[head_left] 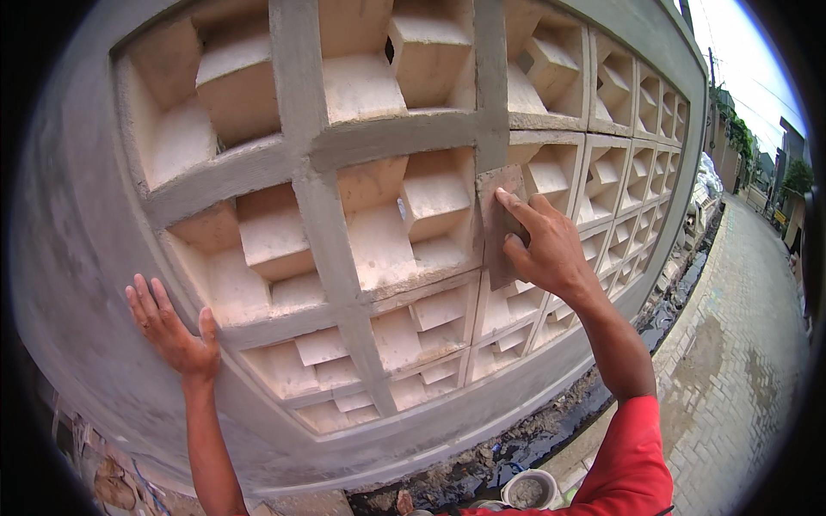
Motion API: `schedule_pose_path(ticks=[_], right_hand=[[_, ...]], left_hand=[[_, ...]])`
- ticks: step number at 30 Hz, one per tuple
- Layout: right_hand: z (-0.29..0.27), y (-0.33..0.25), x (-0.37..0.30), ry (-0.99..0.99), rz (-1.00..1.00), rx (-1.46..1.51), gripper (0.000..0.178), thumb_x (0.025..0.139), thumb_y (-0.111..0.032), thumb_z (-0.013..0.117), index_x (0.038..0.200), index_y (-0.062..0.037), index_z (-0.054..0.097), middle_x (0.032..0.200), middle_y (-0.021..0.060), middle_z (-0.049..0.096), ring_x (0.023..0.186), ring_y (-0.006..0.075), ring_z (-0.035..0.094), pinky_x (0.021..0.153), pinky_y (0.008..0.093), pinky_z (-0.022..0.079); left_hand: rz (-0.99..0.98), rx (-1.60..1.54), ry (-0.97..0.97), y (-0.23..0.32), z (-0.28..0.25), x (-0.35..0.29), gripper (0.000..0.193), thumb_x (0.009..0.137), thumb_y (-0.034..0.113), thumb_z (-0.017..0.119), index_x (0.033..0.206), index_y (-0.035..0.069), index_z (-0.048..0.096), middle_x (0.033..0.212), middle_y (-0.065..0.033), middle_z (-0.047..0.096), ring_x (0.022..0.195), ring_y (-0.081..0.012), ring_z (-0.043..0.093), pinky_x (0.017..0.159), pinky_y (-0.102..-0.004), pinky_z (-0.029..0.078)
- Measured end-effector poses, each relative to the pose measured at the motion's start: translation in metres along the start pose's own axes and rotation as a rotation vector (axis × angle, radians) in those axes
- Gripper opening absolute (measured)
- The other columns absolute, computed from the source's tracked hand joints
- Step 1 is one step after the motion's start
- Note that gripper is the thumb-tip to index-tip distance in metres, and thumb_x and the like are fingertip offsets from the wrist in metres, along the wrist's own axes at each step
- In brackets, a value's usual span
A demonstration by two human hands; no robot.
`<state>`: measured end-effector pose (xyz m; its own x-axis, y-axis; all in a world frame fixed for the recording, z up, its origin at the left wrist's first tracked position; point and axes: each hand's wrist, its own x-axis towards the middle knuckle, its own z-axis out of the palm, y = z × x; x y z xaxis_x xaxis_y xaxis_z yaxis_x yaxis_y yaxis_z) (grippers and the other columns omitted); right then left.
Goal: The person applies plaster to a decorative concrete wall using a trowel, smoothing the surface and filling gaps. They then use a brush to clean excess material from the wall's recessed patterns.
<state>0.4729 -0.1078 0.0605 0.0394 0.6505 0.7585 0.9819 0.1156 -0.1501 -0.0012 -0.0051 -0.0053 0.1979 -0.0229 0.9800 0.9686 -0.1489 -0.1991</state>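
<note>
Grey plastered wall (pixel 77 258) with recessed vent blocks fills the view, a bucket (pixel 530 490) on the ground below it. Left hand (pixel 172 331) lies open and flat on the lower frame, holding nothing. Higher and well apart, right hand (pixel 544 245) presses a flat float (pixel 497 225) against a vertical mortar rib (pixel 490 86), fingers spread over it.

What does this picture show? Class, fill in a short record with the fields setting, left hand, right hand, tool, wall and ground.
Setting: outdoors, beside a paved lane
Left hand: open, palm flat on the grey rendered wall
Right hand: presses a flat trowel against a vertical grey rib
Tool: thin, rectangular, coated in grey mortar
Wall: grid of pale recessed blocks framed by grey ribs
Ground: small bucket by a muddy strip at the wall's foot
</note>
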Motion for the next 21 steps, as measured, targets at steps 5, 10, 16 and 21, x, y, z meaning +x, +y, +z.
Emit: schedule_pose_path(ticks=[5,10,16,21], right_hand=[[-0.047,-0.002,0.037,0.212,-0.060,0.058,0.054,0.076,-0.012,0.058,0.130,-0.0068,0.063,0.088,0.0160,0.058,0.081,0.0321,0.061,0.077,0.0430,0.049],[-0.072,0.004,0.102,0.286,-0.113,0.079,0.053,0.076,-0.014,0.057,0.128,-0.0047,0.063,0.103,0.0208,0.064,0.094,0.0358,0.064,0.084,0.0420,0.050],[-0.009,-0.005,0.045,0.201,-0.051,-0.072,0.060,0.074,-0.013,0.059,0.134,-0.0054,0.058,0.089,0.0169,0.057,0.084,0.0340,0.060,0.079,0.0438,0.049],[0.006,0.016,-0.034,-0.068,-0.058,0.081,0.056,0.077,-0.013,0.057,0.132,-0.0044,0.057,0.089,0.0170,0.054,0.085,0.0349,0.059,0.079,0.0458,0.049]], left_hand=[[0.010,-0.019,0.025,0.000,-0.002,0.002,0.070,0.094,0.040,0.050,0.152,0.005,0.030,0.158,-0.0158,0.027,0.147,-0.0389,0.021,0.119,-0.0523,0.019],[0.009,-0.031,0.014,0.004,0.003,0.001,0.070,0.095,0.039,0.050,0.153,0.005,0.028,0.159,-0.0158,0.026,0.147,-0.0386,0.020,0.119,-0.0521,0.018],[0.026,0.009,0.009,0.001,0.000,0.001,0.070,0.096,0.040,0.048,0.153,0.005,0.027,0.160,-0.0155,0.024,0.148,-0.0377,0.019,0.119,-0.0519,0.018],[0.027,0.011,0.003,0.004,0.002,0.002,0.070,0.096,0.040,0.048,0.153,0.005,0.027,0.159,-0.0156,0.024,0.148,-0.0374,0.019,0.119,-0.0518,0.018]])
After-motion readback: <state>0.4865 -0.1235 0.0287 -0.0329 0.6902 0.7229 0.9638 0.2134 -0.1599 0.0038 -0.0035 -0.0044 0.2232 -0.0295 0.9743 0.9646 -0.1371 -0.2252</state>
